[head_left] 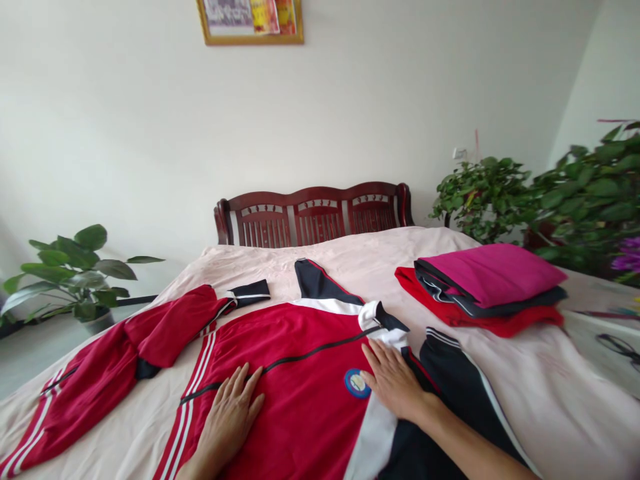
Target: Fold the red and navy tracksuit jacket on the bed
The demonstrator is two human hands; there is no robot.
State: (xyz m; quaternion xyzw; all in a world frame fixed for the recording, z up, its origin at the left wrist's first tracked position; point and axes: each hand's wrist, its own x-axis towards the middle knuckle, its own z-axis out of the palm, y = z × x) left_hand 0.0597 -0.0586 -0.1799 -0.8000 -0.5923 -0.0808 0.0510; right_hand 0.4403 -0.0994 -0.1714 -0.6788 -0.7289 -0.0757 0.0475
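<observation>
A red zip-up jacket with white panels and dark sleeves lies spread out on the bed, its collar toward the right. My left hand rests flat on the jacket's front near the hem, fingers stretched over the black zip. Near the collar, my right hand lies with fingers extended on the red and white fabric, beside the round blue badge. Neither hand grips anything. To the left, a second red jacket lies loosely, with one dark cuff reaching toward the first.
A stack of folded clothes, magenta on top, sits at the right of the pale bedsheet. Glasses lie at the far right edge. A wooden bench back stands behind. Potted plants flank the bed, one plant at left.
</observation>
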